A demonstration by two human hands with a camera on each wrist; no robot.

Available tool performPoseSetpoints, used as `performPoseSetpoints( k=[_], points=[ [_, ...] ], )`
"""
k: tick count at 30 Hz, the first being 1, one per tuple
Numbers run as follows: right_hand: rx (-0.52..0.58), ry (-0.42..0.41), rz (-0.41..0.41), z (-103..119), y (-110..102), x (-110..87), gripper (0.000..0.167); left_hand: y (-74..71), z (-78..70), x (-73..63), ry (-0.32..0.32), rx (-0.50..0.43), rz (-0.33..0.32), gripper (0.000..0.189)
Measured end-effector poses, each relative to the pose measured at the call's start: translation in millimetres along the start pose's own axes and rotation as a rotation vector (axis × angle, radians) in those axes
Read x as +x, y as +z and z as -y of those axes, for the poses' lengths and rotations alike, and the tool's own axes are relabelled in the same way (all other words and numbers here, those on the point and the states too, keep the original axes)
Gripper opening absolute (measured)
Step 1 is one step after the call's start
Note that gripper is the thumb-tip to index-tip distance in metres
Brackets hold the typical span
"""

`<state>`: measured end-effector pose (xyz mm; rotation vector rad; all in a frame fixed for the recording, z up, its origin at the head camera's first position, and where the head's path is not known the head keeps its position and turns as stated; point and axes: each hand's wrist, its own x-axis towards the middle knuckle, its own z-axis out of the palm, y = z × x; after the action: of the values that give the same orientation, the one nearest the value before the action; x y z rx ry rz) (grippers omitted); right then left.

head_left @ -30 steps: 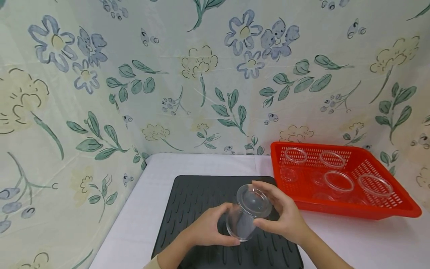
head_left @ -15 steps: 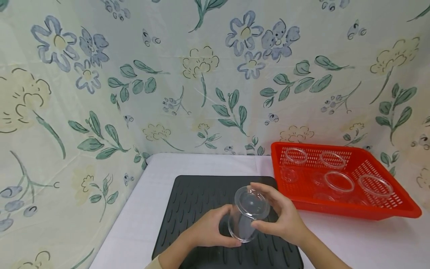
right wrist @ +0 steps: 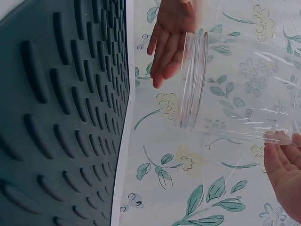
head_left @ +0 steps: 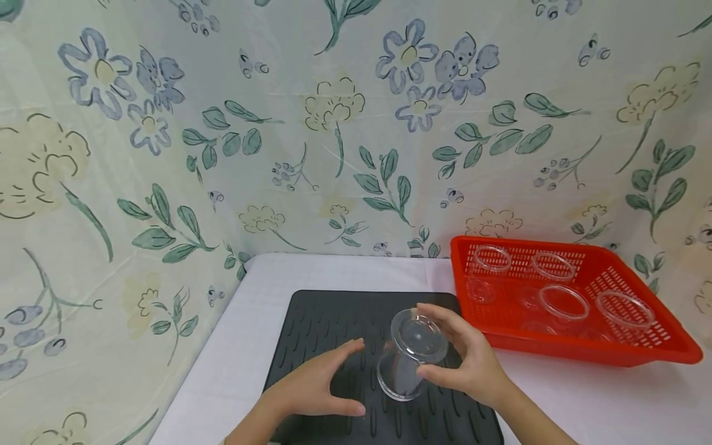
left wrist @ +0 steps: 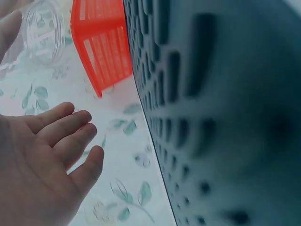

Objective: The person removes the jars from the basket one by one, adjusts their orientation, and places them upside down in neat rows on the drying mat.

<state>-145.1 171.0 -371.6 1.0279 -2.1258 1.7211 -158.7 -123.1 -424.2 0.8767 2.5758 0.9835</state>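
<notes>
A clear plastic jar (head_left: 418, 341) is held upside down over the dark ribbed mat (head_left: 328, 321). My right hand (head_left: 473, 358) grips it near its base, thumb on the near side and fingers on the far side. In the right wrist view the jar's threaded mouth (right wrist: 193, 80) faces the mat, with a gap between them. Left of the jar, my left hand (head_left: 311, 386) holds nothing, its thumb and fingers spread apart. The left wrist view shows the palm of that hand with the fingers slightly bent, apart from the jar (left wrist: 44, 33).
A red perforated basket (head_left: 556, 349) stands at the right with several clear round containers (head_left: 564, 301) inside. The mat lies on a white cloth-covered table (head_left: 222, 371). A flower-print curtain (head_left: 289, 204) hangs behind and along the left side.
My left hand has let go of the jar and moved left, its fingers opening. The right hand keeps its grip, with the jar almost in the same place.
</notes>
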Motion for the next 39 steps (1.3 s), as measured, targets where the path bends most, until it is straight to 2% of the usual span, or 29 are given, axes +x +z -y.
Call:
performPoseSetpoints(
  k=[8, 14, 18, 25, 34, 39],
  points=[
    [-0.005, 0.018, -0.010, -1, 2, -0.4, 0.070, -8.1, 25.5, -31.4, -0.087, 0.001, -0.053, 0.089],
    [-0.004, -0.009, -0.018, -3, 3, 0.1, 0.072, -16.7, 38.2, -50.9, -0.157, 0.021, -0.036, 0.096],
    [0.000, 0.011, -0.022, -4, 3, 0.2, 0.071, -19.0, 45.2, -59.8, -0.188, 0.054, -0.030, 0.101],
    [0.007, 0.031, -0.013, -6, 4, 0.3, 0.069, -15.5, 56.3, -66.2, -0.191, 0.074, 0.013, 0.102],
    [0.008, 0.017, -0.006, -10, 3, 3.3, 0.069, -14.2, 60.2, -68.7, -0.237, 0.023, 0.056, 0.107],
    [0.003, 0.020, -0.008, -11, 3, 5.5, 0.068, -13.6, 62.8, -68.2, -0.228, 0.006, 0.062, 0.108]
  ],
)
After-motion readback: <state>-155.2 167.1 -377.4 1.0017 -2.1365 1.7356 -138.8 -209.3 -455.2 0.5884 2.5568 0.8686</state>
